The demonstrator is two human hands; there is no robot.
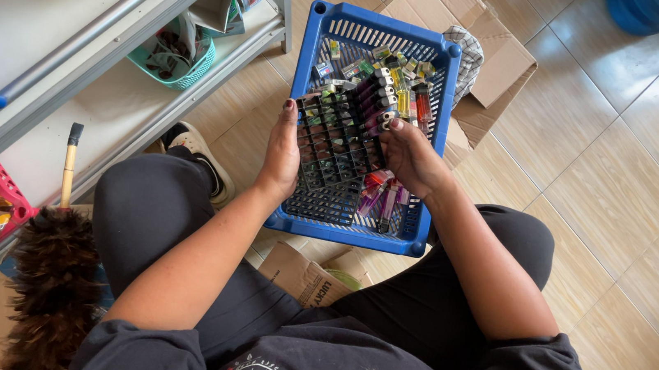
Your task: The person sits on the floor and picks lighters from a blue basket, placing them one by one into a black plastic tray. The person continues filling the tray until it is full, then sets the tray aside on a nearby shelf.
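A blue plastic basket [430, 147] rests on my lap, over the floor. Inside it lies a black grid tray [332, 148] with rows of small cells, some of them filled with lighters. My left hand [283, 148] grips the tray's left edge. At the tray's right edge, my right hand [410, 156] is closed on a row of coloured lighters [389, 101]. More loose lighters [382, 196] lie in the basket's near right corner, and several small ones are scattered at its far end.
An open cardboard box [497, 59] with a checked cloth sits behind the basket. A metal shelf unit [145, 65] stands at left, holding a teal basket [173, 68]. A feather duster [54, 278] and a red crate [2, 189] lie near left. Tiled floor spreads to the right.
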